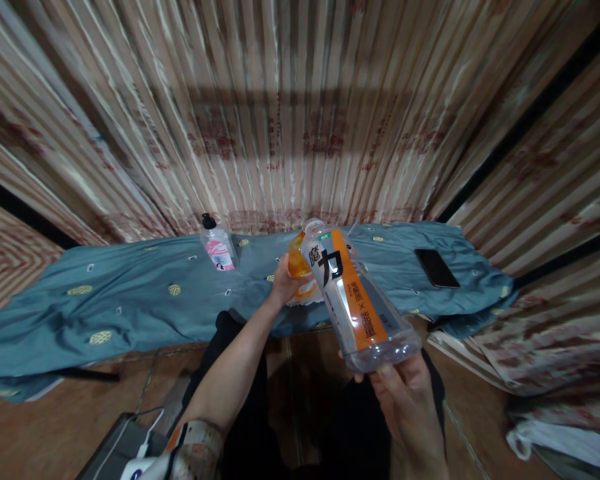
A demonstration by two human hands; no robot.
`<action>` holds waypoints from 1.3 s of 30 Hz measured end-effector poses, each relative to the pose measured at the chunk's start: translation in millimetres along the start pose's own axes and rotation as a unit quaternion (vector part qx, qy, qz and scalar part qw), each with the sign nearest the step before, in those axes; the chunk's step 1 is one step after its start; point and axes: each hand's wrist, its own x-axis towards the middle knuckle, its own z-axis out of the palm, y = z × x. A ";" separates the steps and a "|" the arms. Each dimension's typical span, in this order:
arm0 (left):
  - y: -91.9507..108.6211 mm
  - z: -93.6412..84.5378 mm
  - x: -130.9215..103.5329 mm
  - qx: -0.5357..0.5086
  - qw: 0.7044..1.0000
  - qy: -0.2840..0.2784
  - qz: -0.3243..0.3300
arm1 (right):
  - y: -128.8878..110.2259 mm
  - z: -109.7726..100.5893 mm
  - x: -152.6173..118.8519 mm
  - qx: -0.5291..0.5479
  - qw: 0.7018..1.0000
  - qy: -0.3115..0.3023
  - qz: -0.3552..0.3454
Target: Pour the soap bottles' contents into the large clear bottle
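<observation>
Clear plastic, orange-labelled, the bottle (pixel 363 303) is gripped by the right hand (pixel 405 393), an amber container (pixel 296 259) by the left hand (pixel 281 283).

Clear orange-labelled bottle (pixel 359 300) — aslant, base in the right fingers (pixel 393 381).

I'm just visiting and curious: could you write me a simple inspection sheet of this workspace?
Surface: blue-green cloth with yellow oval prints, wrinkled.
Things in hand: clear plastic bottle with orange label, tilted; amber translucent object, partly hidden.
Clutter: clear pump bottle with black top and pink label, upright, left; flat black rectangular phone, right.
Hands: left hand holds the amber object; right hand grips the clear bottle near its base.
Cables: thin white cable, lower left, off the cloth.
Surroundings: pleated beige curtain with reddish print; brown tiled floor.
</observation>
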 end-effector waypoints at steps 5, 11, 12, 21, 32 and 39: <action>0.5 -0.6 0.0 0.002 1.000 -0.004 0.001 | -0.1 -1.7 0.3 -0.008 1.000 -0.005 -0.002; 4.1 -3.5 -0.5 0.014 1.000 -0.018 0.010 | -1.5 -0.6 0.4 -0.013 1.000 -0.002 -0.004; 4.5 -3.7 -0.6 0.015 1.000 -0.016 0.010 | -1.4 -0.6 0.5 -0.014 1.000 -0.004 -0.006; 4.8 -2.7 -1.1 0.000 1.000 -0.008 0.017 | 10.3 -24.1 0.5 -0.016 0.999 -0.036 0.005; 1.3 -2.0 -1.7 -0.008 1.000 -0.013 0.023 | 10.3 -21.7 -1.8 -0.011 0.999 -0.038 -0.015; 1.6 -2.1 -2.2 0.009 1.000 -0.012 0.026 | 15.0 -27.3 0.0 -0.031 0.998 -0.045 -0.023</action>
